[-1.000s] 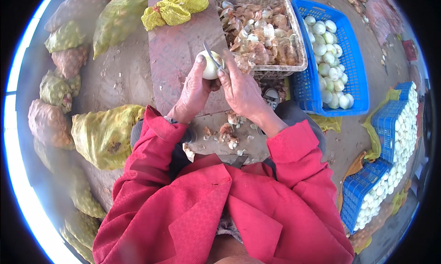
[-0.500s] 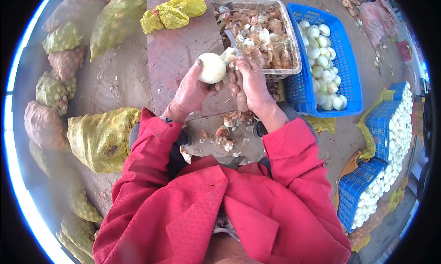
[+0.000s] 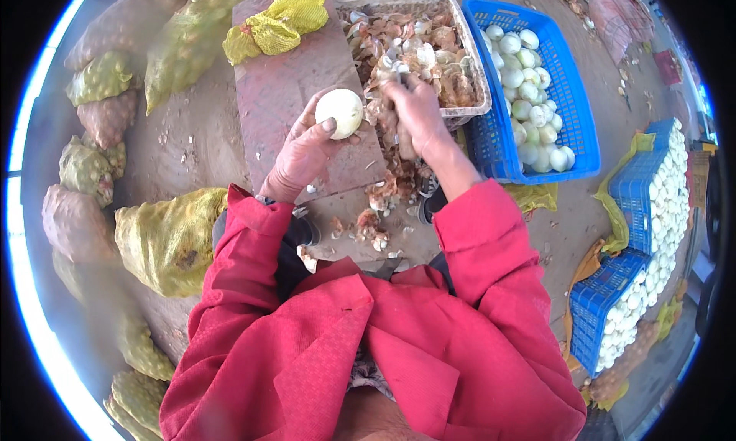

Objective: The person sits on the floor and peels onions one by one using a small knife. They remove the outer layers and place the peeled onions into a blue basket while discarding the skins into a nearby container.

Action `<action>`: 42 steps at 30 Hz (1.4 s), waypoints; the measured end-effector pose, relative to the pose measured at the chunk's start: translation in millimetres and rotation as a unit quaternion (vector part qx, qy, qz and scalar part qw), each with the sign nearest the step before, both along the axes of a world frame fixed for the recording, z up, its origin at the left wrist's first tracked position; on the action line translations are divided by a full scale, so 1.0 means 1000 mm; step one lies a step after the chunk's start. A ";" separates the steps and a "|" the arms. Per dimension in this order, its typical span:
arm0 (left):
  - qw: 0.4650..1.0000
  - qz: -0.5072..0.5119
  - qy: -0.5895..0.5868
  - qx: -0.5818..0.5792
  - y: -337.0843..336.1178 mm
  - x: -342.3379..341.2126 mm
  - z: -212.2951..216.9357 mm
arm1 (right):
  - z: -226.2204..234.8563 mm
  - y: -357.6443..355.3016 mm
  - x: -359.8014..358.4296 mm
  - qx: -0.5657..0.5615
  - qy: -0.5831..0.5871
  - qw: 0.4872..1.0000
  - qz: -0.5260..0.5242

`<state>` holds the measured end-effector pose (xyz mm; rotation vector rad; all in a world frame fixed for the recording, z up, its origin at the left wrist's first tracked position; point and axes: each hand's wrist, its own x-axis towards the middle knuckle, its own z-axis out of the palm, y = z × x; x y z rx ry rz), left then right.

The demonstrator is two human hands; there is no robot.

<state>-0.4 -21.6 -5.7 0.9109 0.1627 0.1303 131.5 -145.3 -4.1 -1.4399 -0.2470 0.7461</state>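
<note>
Red-sleeved hands (image 3: 297, 153) extend forward, the left gripping a white onion (image 3: 339, 113).

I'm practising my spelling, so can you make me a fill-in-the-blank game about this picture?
1. The bare hand holding the round, white, peeled onion is the person's ____ one.
2. The crumpled mesh bag lying on the flat, reddish board is coloured ____.
3. The rectangular blue plastic crate stands to the ____ of the pale, rectangular tub of papery brown skins.

Missing words: left; yellow; right.
</note>
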 end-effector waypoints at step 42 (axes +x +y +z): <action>0.947 -0.101 -0.052 0.301 -0.146 0.139 0.113 | -0.003 -0.055 -0.019 -0.231 -0.255 0.927 0.153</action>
